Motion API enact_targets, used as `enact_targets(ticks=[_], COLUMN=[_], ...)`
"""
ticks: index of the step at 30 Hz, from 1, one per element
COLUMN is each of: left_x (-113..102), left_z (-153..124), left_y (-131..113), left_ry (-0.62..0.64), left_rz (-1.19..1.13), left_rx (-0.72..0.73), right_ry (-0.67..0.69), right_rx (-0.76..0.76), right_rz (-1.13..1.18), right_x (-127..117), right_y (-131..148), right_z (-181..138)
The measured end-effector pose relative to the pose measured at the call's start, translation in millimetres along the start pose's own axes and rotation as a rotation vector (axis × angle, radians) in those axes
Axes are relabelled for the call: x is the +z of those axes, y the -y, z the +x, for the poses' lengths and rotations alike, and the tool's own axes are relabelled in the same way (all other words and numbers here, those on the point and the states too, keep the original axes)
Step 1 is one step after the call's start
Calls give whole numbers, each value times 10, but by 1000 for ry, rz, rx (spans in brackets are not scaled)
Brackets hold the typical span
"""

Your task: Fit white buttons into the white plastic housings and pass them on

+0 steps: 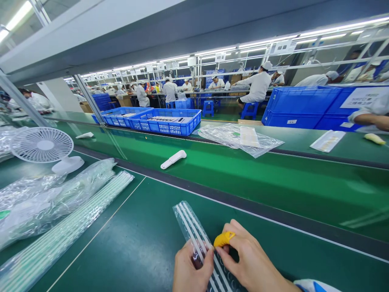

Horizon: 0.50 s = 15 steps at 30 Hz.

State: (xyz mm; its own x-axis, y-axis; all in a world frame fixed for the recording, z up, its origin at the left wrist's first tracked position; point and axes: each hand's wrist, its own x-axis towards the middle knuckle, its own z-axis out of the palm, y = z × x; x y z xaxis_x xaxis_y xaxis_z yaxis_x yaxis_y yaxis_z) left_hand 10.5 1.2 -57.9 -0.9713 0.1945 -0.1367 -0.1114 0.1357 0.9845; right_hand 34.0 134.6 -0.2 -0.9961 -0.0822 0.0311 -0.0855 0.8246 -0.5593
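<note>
A narrow clear plastic strip pack (189,221) with white strips inside lies on the dark green bench in front of me. My left hand (190,271) presses down on its near part with the thumb and curled fingers. My right hand (249,261) pinches the strip beside it; its index fingertip wears a yellow finger cot (223,239). Both hands are closed on the pack.
A green conveyor belt (258,178) runs across, carrying a white handheld device (173,159). Blue crates (170,120) and clear bags (240,138) lie beyond. At the left are a white desk fan (45,147), bagged parts (45,198) and long strip packs (63,231). A co-worker's arm (372,119) rests at the far right.
</note>
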Motion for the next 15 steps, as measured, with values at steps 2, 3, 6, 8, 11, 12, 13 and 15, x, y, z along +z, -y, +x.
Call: enact_targets(ticks=[2,3,6,8,11,12,13,15], left_x=[-6,-12,-40,-65,-102,-115,-128,-163], left_z=[-11,-20,-57,-86,-130,-146,-165,-215], left_y=[-24,-43,-118,-177,-252,-266,-273,-268], left_ry=[-3,-6,-16,-24,-36,-40,-44,-60], left_rz=[-5,-9,-26,-40,-69,-79,-89,-106], left_rx=[-34,-51,-91,-118,-157,-175,-195,-242], right_ry=[4,8,37,70,130,147,160,167], right_rx=[20,38,133,203,244,254,268,296], right_rz=[48,90,244,351,504,550,591,652], right_x=[-1,-2,-1,1,-12,-23,-38,-76], right_y=[2,2,-1,-4,-15,-24,-36,-70], right_z=[9,17,42,52,53,54,56,67])
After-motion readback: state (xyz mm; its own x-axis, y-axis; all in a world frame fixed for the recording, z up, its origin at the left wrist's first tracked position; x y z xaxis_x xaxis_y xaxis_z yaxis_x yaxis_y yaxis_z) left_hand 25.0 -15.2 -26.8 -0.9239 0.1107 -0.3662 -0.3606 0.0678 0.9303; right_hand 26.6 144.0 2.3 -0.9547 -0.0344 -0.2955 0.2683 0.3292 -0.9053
